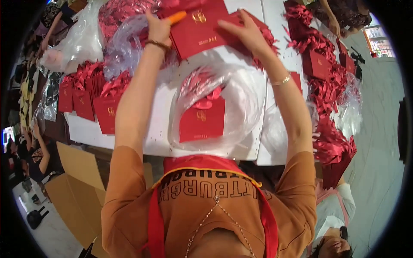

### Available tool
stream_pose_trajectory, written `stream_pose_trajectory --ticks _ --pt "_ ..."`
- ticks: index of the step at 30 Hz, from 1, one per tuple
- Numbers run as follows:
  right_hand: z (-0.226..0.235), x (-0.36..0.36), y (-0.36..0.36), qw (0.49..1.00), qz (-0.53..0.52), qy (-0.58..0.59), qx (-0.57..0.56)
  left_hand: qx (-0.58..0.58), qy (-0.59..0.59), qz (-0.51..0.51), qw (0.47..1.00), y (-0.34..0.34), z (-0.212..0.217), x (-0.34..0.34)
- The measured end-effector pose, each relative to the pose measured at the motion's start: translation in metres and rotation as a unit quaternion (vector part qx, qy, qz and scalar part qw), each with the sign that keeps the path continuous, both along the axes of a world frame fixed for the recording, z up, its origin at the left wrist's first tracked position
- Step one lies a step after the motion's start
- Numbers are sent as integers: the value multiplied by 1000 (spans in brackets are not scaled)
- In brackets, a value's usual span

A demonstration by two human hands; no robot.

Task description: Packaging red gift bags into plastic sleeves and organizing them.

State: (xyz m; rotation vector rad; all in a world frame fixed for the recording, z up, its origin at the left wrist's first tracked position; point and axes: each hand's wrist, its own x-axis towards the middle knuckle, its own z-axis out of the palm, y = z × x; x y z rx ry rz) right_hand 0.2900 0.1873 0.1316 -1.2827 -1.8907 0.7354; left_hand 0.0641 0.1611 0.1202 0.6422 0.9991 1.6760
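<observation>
A large red paper gift bag point(200, 36) with a gold emblem lies at the far side of the table. My left hand point(159, 29) grips its left edge. Something bright orange point(177, 17) shows at the thumb of that hand; whether it is a finger cover or a held item I cannot tell. My right hand point(246, 33) is open over the bag's right side, thumb and fingers spread. Nearer me, a clear plastic bag point(245, 96) lies around smaller red gift bags point(202, 120) with red ribbons.
Red gift bags point(109, 114) stand at the left of the white table point(167, 129). Ribboned bags point(318, 64) pile along the right edge. Clear plastic point(79, 47) is heaped at the far left. An open cardboard box point(79, 165) sits below left. Other people are nearby.
</observation>
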Motion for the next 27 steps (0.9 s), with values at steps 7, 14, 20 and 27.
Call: stream_pose_trajectory --ticks 7,14,20,27 --pt "131 -52 -65 831 253 283 -407 183 45 -140 972 -63 93 -33" --pt "133 -75 -103 894 309 300 -122 229 221 19 948 -134 95 -33" --pt "119 -75 -147 965 248 64 51 190 213 78 955 -218 57 -33" --pt "104 -102 -152 876 291 -204 325 164 161 95 968 -279 73 -97"
